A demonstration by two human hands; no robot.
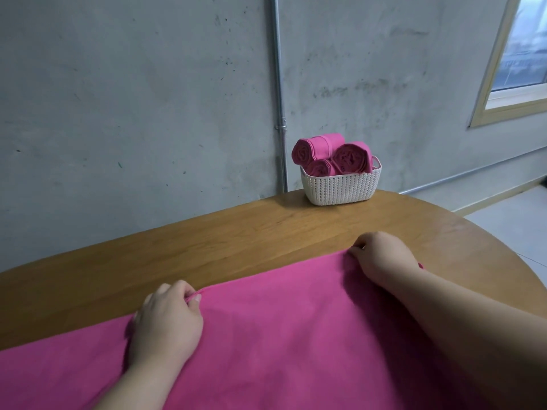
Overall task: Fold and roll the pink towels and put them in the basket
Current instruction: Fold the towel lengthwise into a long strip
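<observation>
Towel (281,329) lies flat on tabletop (207,232); left hand (167,324) and right hand (381,255) each pinch its far edge, likely to pull it taut or start a fold. Basket (340,187) sits well apart at the far edge, three rolls (331,155) inside.

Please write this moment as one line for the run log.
towel: spread on table | left hand: pinches far edge | right hand: pinches same edge | basket: three rolled towels visible
</observation>
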